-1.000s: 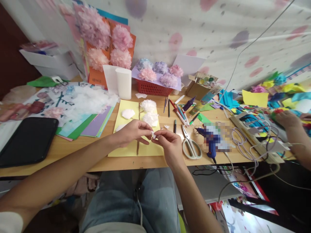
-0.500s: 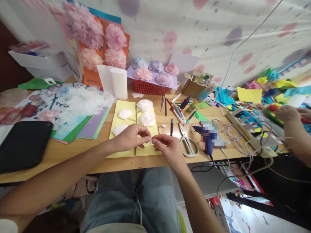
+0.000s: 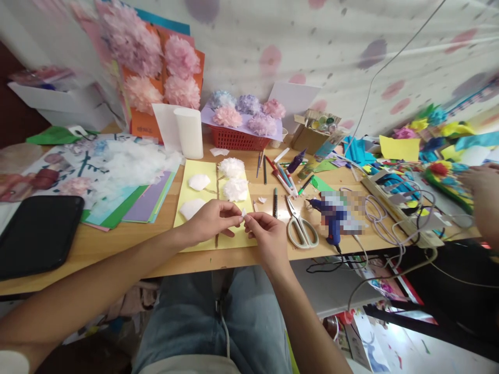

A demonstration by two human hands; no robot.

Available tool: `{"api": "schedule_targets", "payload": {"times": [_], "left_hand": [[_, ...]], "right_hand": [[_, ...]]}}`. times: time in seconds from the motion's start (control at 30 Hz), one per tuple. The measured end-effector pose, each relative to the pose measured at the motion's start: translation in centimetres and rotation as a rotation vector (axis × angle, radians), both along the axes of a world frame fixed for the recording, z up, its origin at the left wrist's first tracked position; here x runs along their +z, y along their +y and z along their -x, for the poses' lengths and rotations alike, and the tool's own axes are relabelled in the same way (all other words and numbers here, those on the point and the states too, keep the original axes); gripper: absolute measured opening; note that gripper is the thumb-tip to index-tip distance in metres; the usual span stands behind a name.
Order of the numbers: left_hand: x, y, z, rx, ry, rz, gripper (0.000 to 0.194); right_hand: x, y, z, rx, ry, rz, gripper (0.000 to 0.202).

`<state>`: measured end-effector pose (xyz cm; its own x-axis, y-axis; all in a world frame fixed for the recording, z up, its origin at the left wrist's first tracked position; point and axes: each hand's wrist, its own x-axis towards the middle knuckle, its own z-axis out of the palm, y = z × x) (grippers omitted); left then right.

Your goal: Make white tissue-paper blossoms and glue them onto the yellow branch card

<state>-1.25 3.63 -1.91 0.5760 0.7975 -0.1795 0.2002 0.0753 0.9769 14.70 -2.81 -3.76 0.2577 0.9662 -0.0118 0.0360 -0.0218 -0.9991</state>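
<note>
Between my fingertips is a small piece of white tissue paper (image 3: 244,212), pinched from both sides. My left hand (image 3: 214,221) is closed on its left edge, over the lower part of a yellow sheet (image 3: 198,243). From the right, my right hand (image 3: 268,232) closes on the same scrap near the sheet's right edge. On the sheet, two fluffy white paper flowers (image 3: 235,189) sit right of a brown stem (image 3: 217,179). Two flat white paper shapes (image 3: 199,182) lie to its left, the lower one partly covered by my hand.
Scissors (image 3: 302,226), a blue glue gun (image 3: 333,218) and several markers (image 3: 286,176) lie to the right. A power strip (image 3: 401,208) with tangled cables is farther right, near another person's hand (image 3: 483,182). A black tablet (image 3: 39,234) and coloured papers (image 3: 146,202) lie left.
My fingers have shifted slightly on the tissue piece, which now shows a little more above the fingertips. The other person's hand at the right has moved farther right.
</note>
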Motion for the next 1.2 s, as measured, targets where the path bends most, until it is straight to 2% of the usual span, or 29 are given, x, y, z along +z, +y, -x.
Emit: {"api": "schedule_targets", "payload": {"times": [0.07, 0.17, 0.2, 0.27, 0.37, 0.47, 0.67, 0.83, 0.93, 1.0, 1.2], "left_hand": [[-0.4, 0.3, 0.1, 0.007, 0.106, -0.207, 0.023], [-1.1, 0.8, 0.2, 0.044, 0.318, -0.56, 0.017], [-1.3, 0.9, 0.2, 0.054, 0.373, -0.623, 0.017], [-1.5, 1.2, 0.0, 0.062, 0.46, -0.672, 0.018], [-1.7, 1.6, -0.5, 0.099, 0.57, -0.728, 0.02], [-1.6, 2.1, -0.8, 0.149, 0.645, -0.808, 0.022], [-1.0, 3.1, -0.8, 0.28, 0.714, -0.752, 0.017], [-1.1, 3.4, -0.6, 0.311, 0.648, -0.676, 0.014], [-1.3, 3.2, -0.4, 0.303, 0.606, -0.667, 0.012], [-1.5, 2.9, -0.3, 0.271, 0.626, -0.736, 0.013], [-1.9, 1.7, -0.8, 0.149, 0.863, -0.968, 0.024]], "right_hand": [[0.0, -0.4, -0.8, -0.02, -0.204, -0.055, 0.027], [-0.2, -1.7, -3.4, -0.077, -0.738, -0.259, 0.025], [-0.3, -2.3, -4.4, -0.068, -0.925, -0.333, 0.024], [-0.8, -3.5, -6.1, 0.054, -1.192, -0.422, 0.029], [-1.8, -5.2, -7.7, 0.231, -1.383, -0.483, 0.05], [-2.7, -6.2, -8.3, 0.293, -1.415, -0.554, 0.071], [-3.0, -6.6, -9.1, 0.361, -1.407, -0.623, 0.058], [-2.4, -5.9, -9.8, 0.368, -1.432, -0.567, 0.066], [-2.2, -5.5, -9.9, 0.403, -1.456, -0.595, 0.061], [-2.3, -5.2, -9.8, 0.397, -1.463, -0.63, 0.055], [-2.8, -4.9, -10.1, 0.44, -1.39, -0.757, 0.042]]}}
